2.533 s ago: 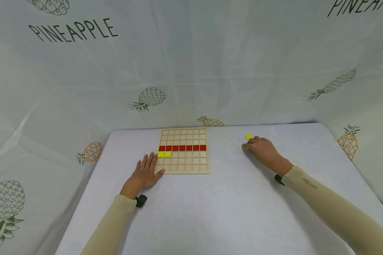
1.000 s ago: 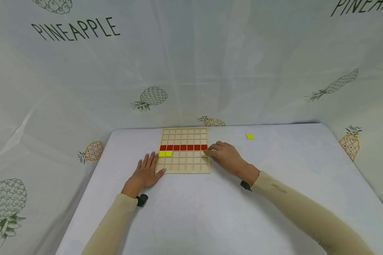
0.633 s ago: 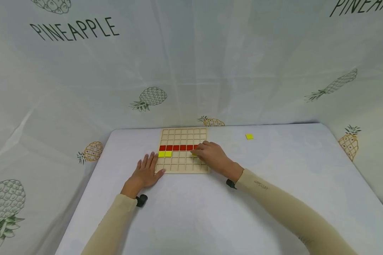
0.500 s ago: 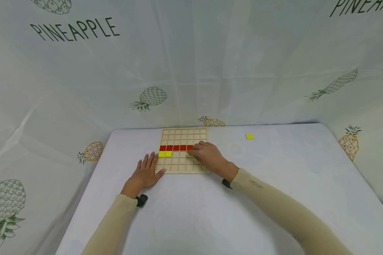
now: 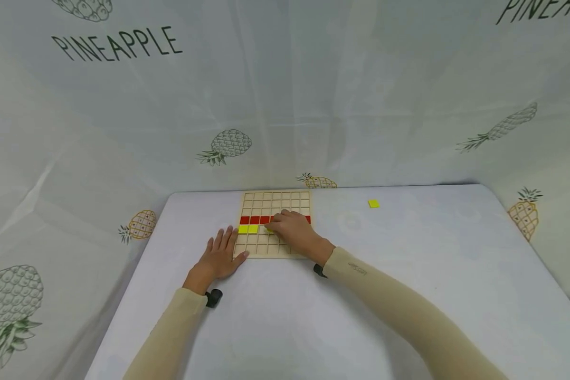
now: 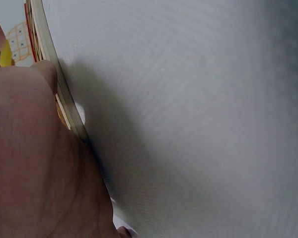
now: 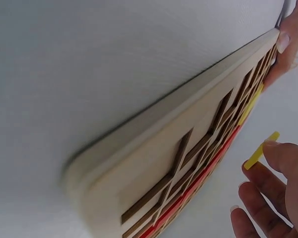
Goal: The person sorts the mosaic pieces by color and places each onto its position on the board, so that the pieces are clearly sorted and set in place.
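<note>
A wooden grid board [image 5: 271, 248] lies at the back of the table, with a row of red tiles [image 5: 255, 220] across it. Two yellow tiles [image 5: 248, 229] sit in the row below, at its left end. My left hand [image 5: 218, 258] rests flat against the board's left edge, fingers spread, thumb at the near corner. My right hand [image 5: 294, 230] is above the board and pinches a yellow square tile [image 7: 260, 150] between thumb and fingertip. In the right wrist view that tile is tilted and apart from the board. The right hand covers part of the red row.
One loose yellow tile [image 5: 373, 203] lies on the white table [image 5: 285, 327] to the right of the board. A pineapple-print cloth [image 5: 370, 95] hangs behind and beside the table. Each wrist wears a small black device, such as the one by the left sleeve [image 5: 214, 298].
My right hand picked up a yellow tile on the right and has carried it leftward over the board, near the two placed yellow tiles. My left hand has stayed at the board's edge.
</note>
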Demonstrator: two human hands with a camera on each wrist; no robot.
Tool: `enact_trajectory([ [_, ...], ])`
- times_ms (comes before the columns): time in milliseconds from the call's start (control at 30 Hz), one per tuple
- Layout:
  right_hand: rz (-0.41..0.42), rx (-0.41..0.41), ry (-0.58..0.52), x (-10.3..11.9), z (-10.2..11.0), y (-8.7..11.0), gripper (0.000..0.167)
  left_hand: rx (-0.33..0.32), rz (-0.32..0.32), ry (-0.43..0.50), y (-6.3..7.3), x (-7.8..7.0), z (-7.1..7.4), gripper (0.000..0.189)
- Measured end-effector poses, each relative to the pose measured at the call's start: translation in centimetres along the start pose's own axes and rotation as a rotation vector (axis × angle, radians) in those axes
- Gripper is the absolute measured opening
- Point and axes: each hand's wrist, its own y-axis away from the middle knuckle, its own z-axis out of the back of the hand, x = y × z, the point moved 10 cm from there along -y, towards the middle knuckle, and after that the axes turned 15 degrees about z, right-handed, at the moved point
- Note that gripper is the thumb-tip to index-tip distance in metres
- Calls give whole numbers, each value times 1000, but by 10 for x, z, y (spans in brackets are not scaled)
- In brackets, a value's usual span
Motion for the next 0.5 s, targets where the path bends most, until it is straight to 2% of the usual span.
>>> enact_trajectory([
  [500, -56, 84, -7, -3, -21, -24, 25, -12, -9, 9, -2, -1, 0, 90],
])
